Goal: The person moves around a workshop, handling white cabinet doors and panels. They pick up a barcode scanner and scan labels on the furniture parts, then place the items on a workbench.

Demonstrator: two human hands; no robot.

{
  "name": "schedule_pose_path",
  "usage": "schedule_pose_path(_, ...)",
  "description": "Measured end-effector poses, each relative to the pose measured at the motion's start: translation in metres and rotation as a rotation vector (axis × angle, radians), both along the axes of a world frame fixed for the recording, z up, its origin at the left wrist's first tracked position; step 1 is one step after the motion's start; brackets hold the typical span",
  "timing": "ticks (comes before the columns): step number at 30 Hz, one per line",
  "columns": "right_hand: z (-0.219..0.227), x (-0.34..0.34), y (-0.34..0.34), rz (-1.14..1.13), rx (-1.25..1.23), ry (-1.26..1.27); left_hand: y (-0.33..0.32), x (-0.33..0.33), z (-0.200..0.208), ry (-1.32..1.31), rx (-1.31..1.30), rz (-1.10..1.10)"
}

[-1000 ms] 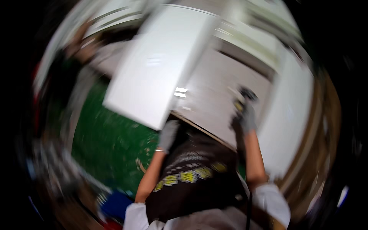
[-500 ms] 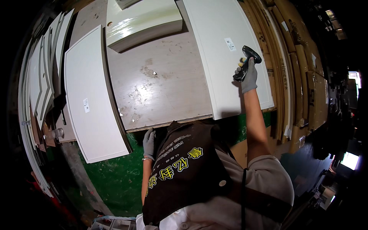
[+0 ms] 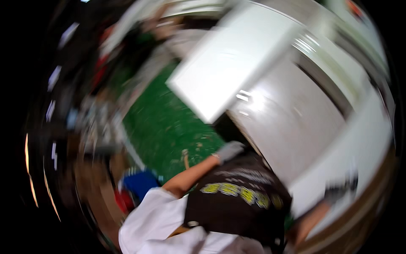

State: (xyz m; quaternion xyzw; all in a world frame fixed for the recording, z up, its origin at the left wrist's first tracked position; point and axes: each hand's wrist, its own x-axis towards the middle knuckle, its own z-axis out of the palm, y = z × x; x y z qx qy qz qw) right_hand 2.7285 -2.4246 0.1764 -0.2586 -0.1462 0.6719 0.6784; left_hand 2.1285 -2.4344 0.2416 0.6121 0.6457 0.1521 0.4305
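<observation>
Motion blurs the whole head view. At the lower right, my gloved right hand (image 3: 334, 195) is closed around a dark handheld barcode scanner (image 3: 350, 183), which is over a long white panel (image 3: 363, 154). My left hand (image 3: 231, 151), in a grey glove, is by the near edge of the worktable (image 3: 292, 122), against my dark apron (image 3: 241, 182). Its fingertips are too smeared to read. Another white panel (image 3: 228, 63) lies across the table's left side, with one corner sticking out over the floor.
Glossy pale stacked panels (image 3: 338, 63) stand toward the table's far side. Brown cardboard (image 3: 359, 218) runs along the right rim. Green floor (image 3: 169, 122) shows left of the table. A blue object (image 3: 141, 182) and a red one (image 3: 124, 200) are at the lower left.
My view has swung left, bringing more green floor and the clutter on that side into sight. The scanner stays in my right hand, and my left hand stays near the table edge.
</observation>
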Motion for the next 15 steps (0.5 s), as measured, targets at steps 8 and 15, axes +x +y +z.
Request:
schedule_pose_path(8, 0.117, -0.078, -0.007, -0.577, -0.512, -0.468, -0.048, 0.053, -0.042, 0.005, -0.344, 0.122)
schedule_pose_path(15, 0.107, -0.064, 0.021, -0.492, -0.384, -0.505, -0.050, 0.046, -0.030, 0.011, -0.420, 0.235)
